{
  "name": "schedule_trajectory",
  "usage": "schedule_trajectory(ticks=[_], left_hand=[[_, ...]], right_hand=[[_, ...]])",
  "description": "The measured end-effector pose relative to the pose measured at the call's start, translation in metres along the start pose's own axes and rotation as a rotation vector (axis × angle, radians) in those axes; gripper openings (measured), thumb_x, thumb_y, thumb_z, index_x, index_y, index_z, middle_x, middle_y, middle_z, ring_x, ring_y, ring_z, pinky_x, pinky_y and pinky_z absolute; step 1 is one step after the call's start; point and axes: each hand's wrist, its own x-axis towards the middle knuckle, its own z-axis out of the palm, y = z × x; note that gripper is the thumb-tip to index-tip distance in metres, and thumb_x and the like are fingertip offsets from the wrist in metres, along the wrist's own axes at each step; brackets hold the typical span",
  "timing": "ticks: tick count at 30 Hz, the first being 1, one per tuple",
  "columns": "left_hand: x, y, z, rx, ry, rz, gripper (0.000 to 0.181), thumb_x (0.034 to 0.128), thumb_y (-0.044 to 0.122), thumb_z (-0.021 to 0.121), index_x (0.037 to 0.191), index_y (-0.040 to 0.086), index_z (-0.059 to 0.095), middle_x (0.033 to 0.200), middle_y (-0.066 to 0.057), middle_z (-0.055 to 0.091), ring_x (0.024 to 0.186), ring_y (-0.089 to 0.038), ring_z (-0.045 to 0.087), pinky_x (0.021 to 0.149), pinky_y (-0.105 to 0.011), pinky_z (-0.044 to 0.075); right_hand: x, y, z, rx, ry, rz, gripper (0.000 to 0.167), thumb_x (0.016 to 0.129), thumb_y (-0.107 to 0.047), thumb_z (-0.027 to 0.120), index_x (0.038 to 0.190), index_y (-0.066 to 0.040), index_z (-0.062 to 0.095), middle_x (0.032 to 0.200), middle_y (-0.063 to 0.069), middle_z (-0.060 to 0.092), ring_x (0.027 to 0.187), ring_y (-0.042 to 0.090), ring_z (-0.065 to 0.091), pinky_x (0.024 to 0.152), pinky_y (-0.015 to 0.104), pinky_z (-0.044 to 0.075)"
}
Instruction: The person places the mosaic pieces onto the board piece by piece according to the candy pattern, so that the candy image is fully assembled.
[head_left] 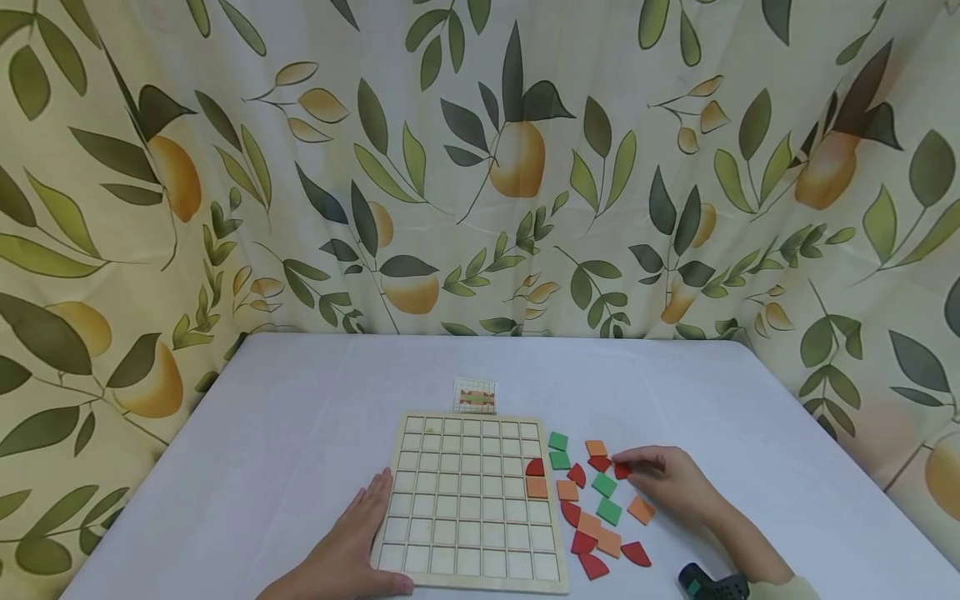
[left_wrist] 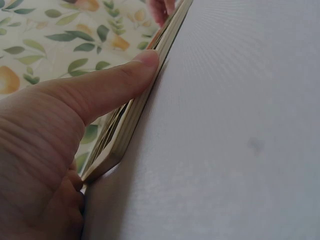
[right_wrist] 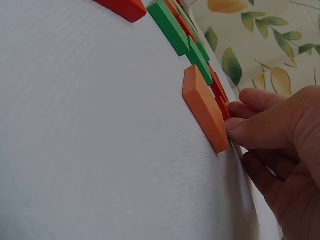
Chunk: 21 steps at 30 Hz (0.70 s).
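A pale wooden grid board (head_left: 457, 507) lies on the table, with one red quarter-circle piece (head_left: 535, 467) and one orange square (head_left: 536, 487) in its right-hand column. My left hand (head_left: 347, 533) braces the board's near left corner, fingers straight along the left side and thumb (left_wrist: 127, 80) against the front edge. To the right of the board, my right hand (head_left: 670, 481) pinches a red quarter-circle piece (head_left: 622, 471) between thumb and fingertips, at table level. In the right wrist view an orange square (right_wrist: 204, 110) partly hides that red piece (right_wrist: 223, 107).
Loose green squares (head_left: 609, 511), orange squares (head_left: 609, 542) and red quarter-circles (head_left: 593, 567) lie scattered right of the board, some touching. A small pattern card (head_left: 476, 396) lies behind the board. A patterned curtain (head_left: 480, 250) hangs beyond the white table (head_left: 315, 400).
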Motion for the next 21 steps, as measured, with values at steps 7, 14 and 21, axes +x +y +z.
schedule_trajectory(ticks=[7,14,21], left_hand=[[0.000,0.001,0.000,-0.003,-0.007,-0.013,0.129,0.0589,0.066,0.071,0.143,-0.008,0.007,0.150,-0.021,0.007,0.137,-0.033,0.006,0.100,-0.008,-0.012],[0.001,-0.001,0.001,0.005,-0.006,-0.010,0.129,0.0590,0.067,0.070,0.144,-0.007,0.007,0.150,-0.020,0.007,0.137,-0.032,0.006,0.100,-0.008,-0.011],[0.000,-0.002,0.001,0.010,0.010,0.009,0.128,0.0601,0.066,0.070,0.143,-0.008,0.007,0.149,-0.022,0.009,0.137,-0.034,0.007,0.101,-0.009,-0.011]], right_hand=[[0.000,-0.001,0.000,0.013,0.016,0.018,0.029,0.081,-0.004,0.068,0.110,-0.004,0.067,0.109,0.008,0.065,0.108,0.027,0.056,0.087,0.039,0.047],[-0.006,-0.014,0.008,-0.059,0.162,0.183,0.049,0.075,-0.031,0.076,0.114,-0.002,0.064,0.109,0.012,0.064,0.111,0.034,0.051,0.088,0.053,0.043],[-0.006,-0.020,0.017,-0.091,0.229,0.240,0.049,0.073,-0.030,0.078,0.110,0.000,0.065,0.103,0.014,0.065,0.104,0.033,0.054,0.084,0.048,0.048]])
